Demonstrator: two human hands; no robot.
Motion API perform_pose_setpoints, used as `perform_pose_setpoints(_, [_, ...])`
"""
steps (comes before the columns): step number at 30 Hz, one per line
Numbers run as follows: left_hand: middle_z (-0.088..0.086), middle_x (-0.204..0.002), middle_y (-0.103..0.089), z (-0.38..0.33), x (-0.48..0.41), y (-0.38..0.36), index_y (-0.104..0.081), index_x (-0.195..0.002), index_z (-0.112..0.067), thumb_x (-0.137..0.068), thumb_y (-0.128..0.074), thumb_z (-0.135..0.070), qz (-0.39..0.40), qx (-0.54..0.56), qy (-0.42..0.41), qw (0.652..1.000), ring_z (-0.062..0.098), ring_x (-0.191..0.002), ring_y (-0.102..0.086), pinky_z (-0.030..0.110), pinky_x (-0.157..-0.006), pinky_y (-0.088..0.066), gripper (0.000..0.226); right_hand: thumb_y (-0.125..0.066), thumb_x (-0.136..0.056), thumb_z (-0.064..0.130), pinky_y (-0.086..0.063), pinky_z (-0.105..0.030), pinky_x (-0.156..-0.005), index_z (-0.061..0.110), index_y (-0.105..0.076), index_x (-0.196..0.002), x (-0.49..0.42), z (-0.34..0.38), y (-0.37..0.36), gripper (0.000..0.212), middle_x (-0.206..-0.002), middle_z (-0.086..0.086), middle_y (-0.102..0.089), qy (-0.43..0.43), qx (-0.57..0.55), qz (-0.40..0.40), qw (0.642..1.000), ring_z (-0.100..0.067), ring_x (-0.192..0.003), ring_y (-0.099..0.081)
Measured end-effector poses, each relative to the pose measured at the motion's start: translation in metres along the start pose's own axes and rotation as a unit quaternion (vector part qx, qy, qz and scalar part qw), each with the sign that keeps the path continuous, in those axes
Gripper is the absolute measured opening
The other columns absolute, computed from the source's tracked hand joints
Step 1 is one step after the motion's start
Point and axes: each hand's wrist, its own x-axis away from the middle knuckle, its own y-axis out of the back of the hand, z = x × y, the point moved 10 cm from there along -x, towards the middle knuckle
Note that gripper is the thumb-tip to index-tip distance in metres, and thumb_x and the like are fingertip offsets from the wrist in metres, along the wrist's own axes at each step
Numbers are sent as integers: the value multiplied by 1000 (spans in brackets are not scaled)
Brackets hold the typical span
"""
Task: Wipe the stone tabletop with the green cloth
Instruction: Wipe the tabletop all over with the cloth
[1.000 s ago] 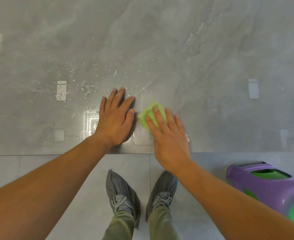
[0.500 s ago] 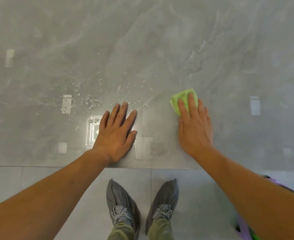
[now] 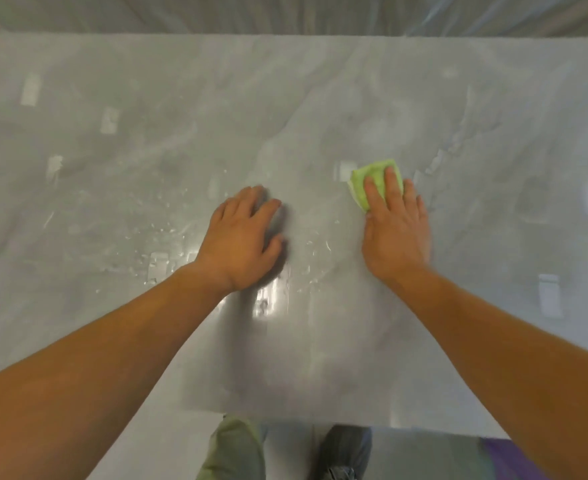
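The gray stone counter has water drops by our flat, empty left hand, and the green cloth lies to their right, pressed under our flat right hand.

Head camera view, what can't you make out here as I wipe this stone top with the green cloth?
Head view only:
- green cloth: mostly under the right hand; its size and folding are hidden.
- left hand: fingertips blurred, so contact with the stone tabletop is unclear.
- purple object: cut off by the bottom edge and the right forearm.
- shoe: cut off by the bottom edge and blurred.
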Motion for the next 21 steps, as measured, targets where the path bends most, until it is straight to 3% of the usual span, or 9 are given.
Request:
perform_pose_setpoints(2, [14, -166, -10, 15, -30, 7, -28, -154, -22, -92, -31, -51, 13, -9, 6, 1000, 33, -153, -4, 45, -122, -2, 68, -44, -96, 13, -8, -47, -122, 29, -19, -156, -21, 7, 0, 67, -167, -4, -5, 6, 8, -2, 1000, -35, -152, -7])
perform_pose_setpoints(5, [12, -167, 5, 40, -77, 23, -16, -157, -23, -95, -26, -53, 7, -27, 7, 1000, 31, -153, 8, 46, -123, 5, 69, -45, -95, 12, -9, -48, -122, 29, -23, -156, -59, 13, 5, 66, -167, -4, -8, 10, 15, -12, 1000, -35, -152, -9])
perform_pose_setpoints(11, [9, -166, 14, 80, -168, 48, -3, -158, -29, -99, -23, -57, 23, -68, -3, 997, 33, -151, 16, 52, -122, 8, 68, -38, -100, 20, -6, -46, -123, 32, -20, -156, -165, 5, 25, 60, -167, -2, -6, -88, -15, -36, 995, -32, -152, -8])
perform_pose_setpoints(15, [9, -167, 7, 100, -194, 49, -8, -156, -33, -95, -14, -61, 28, -86, -7, 996, 34, -152, 10, 53, -121, 0, 67, -36, -100, 19, -8, -47, -123, 28, -20, -156, -235, 9, 40, 59, -167, -5, -5, -136, -25, -61, 989, -35, -151, -9])
perform_pose_setpoints(17, [9, -167, 3, 103, -194, 49, -10, -156, -34, -92, -11, -62, 18, -94, -19, 995, 34, -152, 6, 53, -119, -5, 70, -38, -97, 14, -8, -46, -122, 27, -20, -156, -246, 38, 34, 63, -167, -6, -6, -100, -8, -59, 993, -36, -151, -10])
perform_pose_setpoints(20, [9, -167, 3, 104, -192, 48, -9, -157, -34, -93, -11, -63, 15, -96, -25, 995, 34, -152, 6, 53, -119, -6, 71, -38, -98, 14, -8, -47, -122, 30, -24, -155, -235, 81, 17, 61, -167, -2, -9, 69, 13, -13, 997, -34, -151, -11])
perform_pose_setpoints(21, [9, -167, 4, 104, -192, 48, -8, -158, -34, -93, -11, -63, 16, -96, -23, 995, 34, -152, 7, 53, -119, -6, 71, -37, -100, 16, -10, -47, -122, 31, -26, -155, -236, 77, 17, 58, -166, 0, -11, 91, 13, 4, 996, -33, -151, -13])
